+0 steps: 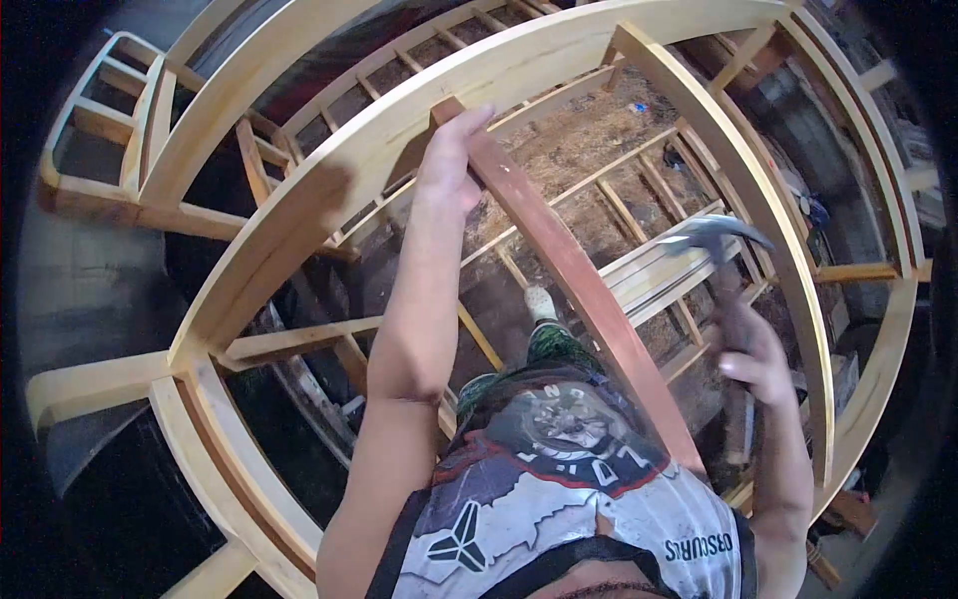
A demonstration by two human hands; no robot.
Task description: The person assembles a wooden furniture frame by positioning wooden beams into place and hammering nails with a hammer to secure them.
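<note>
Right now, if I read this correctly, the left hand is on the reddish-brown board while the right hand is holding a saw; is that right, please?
Not quite: the right hand is holding a hammer, not a saw, as the head view shows. The left hand is indeed on the reddish-brown board.

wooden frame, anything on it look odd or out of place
Mainly the colour of the beam at the left hand: reddish brown, while the frame is mostly pale. I see no clear break or split; the bowed look may be lens distortion.
</note>
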